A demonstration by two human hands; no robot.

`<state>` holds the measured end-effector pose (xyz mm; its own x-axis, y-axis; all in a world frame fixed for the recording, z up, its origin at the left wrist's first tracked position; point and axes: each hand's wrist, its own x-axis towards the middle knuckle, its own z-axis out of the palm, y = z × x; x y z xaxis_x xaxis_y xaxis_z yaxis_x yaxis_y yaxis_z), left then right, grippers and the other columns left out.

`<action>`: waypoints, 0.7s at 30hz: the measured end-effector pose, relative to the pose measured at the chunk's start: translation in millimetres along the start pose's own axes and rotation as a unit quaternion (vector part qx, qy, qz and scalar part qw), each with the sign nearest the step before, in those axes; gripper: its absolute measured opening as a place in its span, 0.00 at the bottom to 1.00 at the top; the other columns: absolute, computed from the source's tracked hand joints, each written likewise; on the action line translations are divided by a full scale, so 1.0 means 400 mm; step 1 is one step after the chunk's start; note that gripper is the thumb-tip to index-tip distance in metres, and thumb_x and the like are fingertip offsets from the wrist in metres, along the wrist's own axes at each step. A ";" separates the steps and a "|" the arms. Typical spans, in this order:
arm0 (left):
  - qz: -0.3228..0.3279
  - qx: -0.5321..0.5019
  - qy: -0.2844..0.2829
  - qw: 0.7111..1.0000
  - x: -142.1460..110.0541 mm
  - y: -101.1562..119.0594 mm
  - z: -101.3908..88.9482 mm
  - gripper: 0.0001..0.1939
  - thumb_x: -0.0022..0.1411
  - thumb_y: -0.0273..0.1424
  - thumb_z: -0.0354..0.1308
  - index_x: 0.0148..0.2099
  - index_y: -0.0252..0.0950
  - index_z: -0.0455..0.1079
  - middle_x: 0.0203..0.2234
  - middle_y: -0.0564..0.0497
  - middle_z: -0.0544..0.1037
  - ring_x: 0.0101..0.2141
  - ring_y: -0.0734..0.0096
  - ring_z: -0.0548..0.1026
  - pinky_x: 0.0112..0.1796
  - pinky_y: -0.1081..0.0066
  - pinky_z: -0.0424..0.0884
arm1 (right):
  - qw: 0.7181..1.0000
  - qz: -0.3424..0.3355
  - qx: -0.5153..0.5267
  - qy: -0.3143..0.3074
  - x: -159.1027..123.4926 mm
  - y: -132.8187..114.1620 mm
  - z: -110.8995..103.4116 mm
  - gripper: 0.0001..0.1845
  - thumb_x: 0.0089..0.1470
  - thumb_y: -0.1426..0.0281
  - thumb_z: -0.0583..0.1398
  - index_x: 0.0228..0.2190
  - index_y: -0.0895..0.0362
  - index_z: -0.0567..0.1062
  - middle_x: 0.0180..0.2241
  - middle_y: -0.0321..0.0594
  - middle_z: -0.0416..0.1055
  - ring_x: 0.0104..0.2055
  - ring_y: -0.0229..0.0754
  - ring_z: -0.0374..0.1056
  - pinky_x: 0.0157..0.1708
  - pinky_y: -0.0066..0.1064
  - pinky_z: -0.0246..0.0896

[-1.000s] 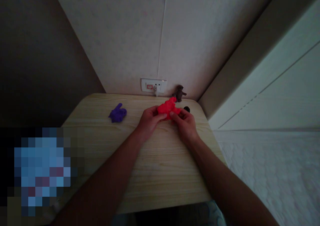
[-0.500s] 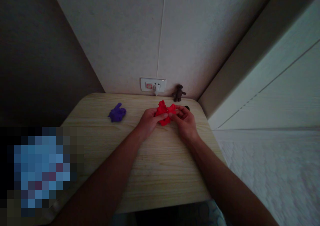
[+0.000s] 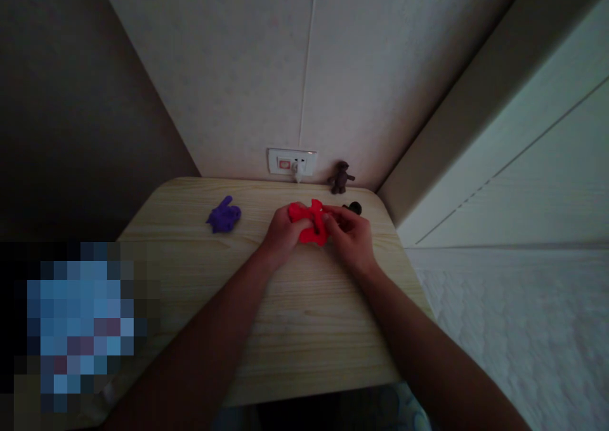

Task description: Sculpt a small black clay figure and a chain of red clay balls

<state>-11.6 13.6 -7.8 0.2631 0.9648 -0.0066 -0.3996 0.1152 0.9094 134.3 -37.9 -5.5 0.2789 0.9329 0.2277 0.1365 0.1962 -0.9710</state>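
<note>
Between my two hands is a soft, bright red lump of modelling clay [image 3: 314,234], irregular in outline with lobes and folds. My left hand [image 3: 281,235] grips its left side, the thumb lying across the front. On the other side my right hand [image 3: 351,235] pinches its edge between thumb and fingers. A lobe sticks up at the top of the clay. The undersides of my fingers are hidden. Just behind my right hand lies a small dark round piece [image 3: 354,208], partly covered by the fingers.
A purple clay lump [image 3: 223,215] lies left on the wooden table [image 3: 285,329]. A small dark brown figure [image 3: 340,178] stands at the back by the wall. A socket [image 3: 292,162] with a plug is on the wall. A pale cabinet [image 3: 514,158] borders the right.
The red clay has been turned and reshaped in my hands; a lobe now shows at its upper left. My right fingers have shifted slightly, leaving more of the dark round piece visible.
</note>
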 end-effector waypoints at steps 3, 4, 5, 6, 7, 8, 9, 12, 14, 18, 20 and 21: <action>-0.036 -0.045 -0.012 0.998 -0.004 0.013 0.008 0.09 0.38 0.24 0.64 0.29 0.35 0.75 0.21 0.54 0.78 0.24 0.70 0.74 0.30 0.70 0.70 | 0.999 0.021 0.030 0.023 0.006 0.006 0.002 0.14 0.53 0.58 0.70 0.39 0.52 0.83 0.29 0.38 0.80 0.29 0.43 0.73 0.30 0.35 0.66; -0.047 -0.057 -0.012 0.997 -0.004 0.016 0.010 0.11 0.38 0.24 0.65 0.30 0.35 0.75 0.22 0.53 0.78 0.24 0.70 0.75 0.31 0.69 0.70 | 0.998 0.021 0.041 0.033 0.008 0.007 0.002 0.14 0.52 0.58 0.70 0.39 0.52 0.83 0.28 0.38 0.80 0.29 0.43 0.73 0.30 0.34 0.65; -0.052 -0.065 -0.011 0.996 -0.004 0.018 0.011 0.11 0.39 0.25 0.66 0.31 0.34 0.76 0.22 0.53 0.78 0.25 0.69 0.76 0.31 0.69 0.71 | 0.998 0.019 0.052 0.040 0.010 0.008 0.003 0.15 0.52 0.58 0.70 0.40 0.51 0.82 0.29 0.37 0.80 0.30 0.42 0.73 0.30 0.34 0.65; -0.052 -0.069 -0.008 0.996 -0.004 0.019 0.012 0.12 0.39 0.26 0.68 0.31 0.34 0.76 0.23 0.53 0.79 0.26 0.69 0.76 0.32 0.69 0.71 | 0.997 0.015 0.061 0.044 0.010 0.008 0.003 0.15 0.52 0.58 0.71 0.40 0.51 0.81 0.29 0.37 0.80 0.30 0.42 0.73 0.30 0.33 0.66; -0.049 -0.073 -0.004 0.996 -0.003 0.019 0.012 0.12 0.40 0.27 0.70 0.32 0.33 0.76 0.25 0.52 0.79 0.27 0.69 0.77 0.33 0.69 0.72 | 0.997 0.010 0.067 0.044 0.010 0.008 0.003 0.16 0.52 0.58 0.71 0.41 0.51 0.81 0.30 0.36 0.80 0.30 0.42 0.73 0.31 0.33 0.66; -0.045 -0.077 0.000 0.996 -0.002 0.018 0.012 0.14 0.41 0.28 0.73 0.32 0.33 0.76 0.26 0.52 0.80 0.28 0.69 0.78 0.34 0.68 0.73 | 0.997 0.005 0.071 0.040 0.010 0.008 0.004 0.16 0.52 0.58 0.71 0.41 0.50 0.81 0.30 0.36 0.80 0.31 0.42 0.73 0.32 0.33 0.66; -0.042 -0.078 0.003 0.996 -0.001 0.015 0.011 0.15 0.42 0.30 0.75 0.33 0.33 0.77 0.27 0.51 0.81 0.29 0.69 0.78 0.36 0.68 0.74 | 0.997 0.001 0.074 0.033 0.009 0.007 0.004 0.17 0.52 0.58 0.72 0.42 0.50 0.81 0.30 0.35 0.79 0.31 0.42 0.73 0.32 0.34 0.66; -0.030 -0.062 0.006 0.998 0.002 0.007 0.007 0.20 0.42 0.35 0.78 0.37 0.33 0.79 0.30 0.49 0.83 0.31 0.68 0.79 0.39 0.66 0.75 | 0.997 -0.007 0.072 0.009 0.008 0.006 0.001 0.15 0.53 0.59 0.72 0.42 0.48 0.82 0.33 0.36 0.79 0.33 0.43 0.73 0.35 0.36 0.68; -0.015 -0.039 0.009 0.999 0.002 0.002 0.005 0.21 0.42 0.36 0.80 0.38 0.33 0.80 0.31 0.48 0.84 0.31 0.67 0.80 0.39 0.66 0.75 | 0.999 -0.027 0.039 0.013 0.008 0.005 -0.003 0.14 0.54 0.60 0.71 0.42 0.48 0.84 0.39 0.39 0.80 0.35 0.43 0.73 0.37 0.37 0.69; 0.016 0.001 0.016 1.000 0.000 -0.003 0.003 0.21 0.44 0.39 0.79 0.38 0.33 0.82 0.31 0.48 0.84 0.30 0.68 0.80 0.37 0.67 0.75 | 0.993 -0.096 -0.057 0.041 0.003 -0.001 -0.012 0.10 0.53 0.62 0.72 0.40 0.46 0.87 0.41 0.41 0.77 0.37 0.43 0.71 0.37 0.38 0.69; 0.029 0.012 0.025 0.999 -0.001 -0.003 0.001 0.19 0.46 0.41 0.78 0.35 0.33 0.82 0.29 0.48 0.84 0.29 0.69 0.79 0.36 0.68 0.74 | 0.992 -0.108 -0.063 0.029 -0.001 -0.007 -0.012 0.10 0.55 0.62 0.71 0.40 0.45 0.87 0.38 0.41 0.76 0.36 0.43 0.70 0.38 0.38 0.70; 0.033 0.014 0.029 0.999 -0.001 -0.003 0.000 0.18 0.47 0.41 0.78 0.34 0.33 0.81 0.27 0.49 0.83 0.28 0.69 0.78 0.35 0.69 0.74 | 0.992 -0.106 -0.060 0.017 -0.004 -0.011 -0.012 0.10 0.56 0.62 0.71 0.41 0.45 0.87 0.37 0.40 0.77 0.36 0.43 0.71 0.38 0.39 0.70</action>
<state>-11.4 13.2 -8.8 0.1858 0.9821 0.0300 -0.3899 0.0456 0.9197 137.8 -41.4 -1.3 0.2642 0.8631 0.4303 0.3078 0.3474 -0.8858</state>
